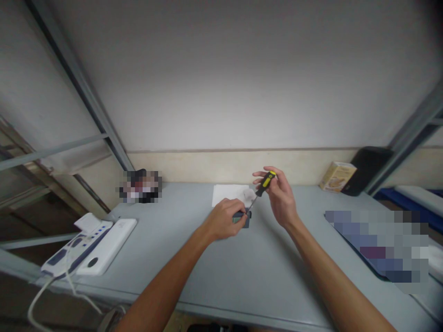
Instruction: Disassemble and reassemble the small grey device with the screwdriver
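My right hand (281, 197) is closed around the black and yellow handle of a screwdriver (266, 183), some of its fingers lifted off the grip. The shaft slants down to the left, and its tip meets a small dark device (246, 222) low over the desk. Around the left part of that device my left hand (226, 218) is closed, with thumb and fingertips close to the screwdriver's tip. Fingers cover much of the device, so its kind cannot be made out. Behind the hands lies a white sheet of paper (228, 194) with a greyish patch on it.
A power strip (78, 246) and a long white box-shaped unit (110, 246) with cables lie on the grey desk (155, 276) at left. At right stand a yellow carton (337, 176) and a black case (368, 168). Blurred items sit at back left and right.
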`<state>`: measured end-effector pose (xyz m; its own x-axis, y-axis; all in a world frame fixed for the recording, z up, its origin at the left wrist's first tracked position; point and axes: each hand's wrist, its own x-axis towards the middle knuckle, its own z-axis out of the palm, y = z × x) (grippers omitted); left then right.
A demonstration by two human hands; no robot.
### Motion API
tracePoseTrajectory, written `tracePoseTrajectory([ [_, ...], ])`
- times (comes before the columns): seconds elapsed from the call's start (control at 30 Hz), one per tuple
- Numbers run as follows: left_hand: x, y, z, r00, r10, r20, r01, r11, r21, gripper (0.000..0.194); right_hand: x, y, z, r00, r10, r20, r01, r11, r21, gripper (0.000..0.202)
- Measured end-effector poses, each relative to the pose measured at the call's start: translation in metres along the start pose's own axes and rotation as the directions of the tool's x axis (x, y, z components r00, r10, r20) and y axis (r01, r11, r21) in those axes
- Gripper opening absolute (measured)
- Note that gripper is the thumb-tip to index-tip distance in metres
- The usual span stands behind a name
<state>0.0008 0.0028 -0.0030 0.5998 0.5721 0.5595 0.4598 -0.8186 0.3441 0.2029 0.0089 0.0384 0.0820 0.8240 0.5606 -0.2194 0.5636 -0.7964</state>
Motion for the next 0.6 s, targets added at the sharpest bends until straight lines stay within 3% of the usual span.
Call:
tracePoseTrajectory([
  [0.13,0.0,0.001,0.001,0.999,0.013,-0.034,-0.012,0.999,0.042,0.004,0.002,0.005,-0.007,0.989,-0.095,-0.111,0.074,0.981,-0.18,0.025],
  [0.27,0.0,0.002,0.001,1.0,0.008,-0.018,-0.008,0.999,0.035,0.004,0.003,0.0,-0.013,0.998,-0.049,-0.028,0.044,0.987,-0.152,0.036],
  [0.4,0.0,0.002,0.0,1.0,-0.003,-0.01,0.003,1.0,0.027,0.004,0.001,-0.008,-0.007,0.998,-0.039,0.049,0.044,0.994,-0.096,0.032],
  [0.6,0.001,0.005,-0.002,1.0,-0.006,0.002,0.006,0.999,0.038,0.004,-0.001,-0.012,-0.001,0.997,-0.069,-0.023,0.063,0.978,-0.2,0.03],
])
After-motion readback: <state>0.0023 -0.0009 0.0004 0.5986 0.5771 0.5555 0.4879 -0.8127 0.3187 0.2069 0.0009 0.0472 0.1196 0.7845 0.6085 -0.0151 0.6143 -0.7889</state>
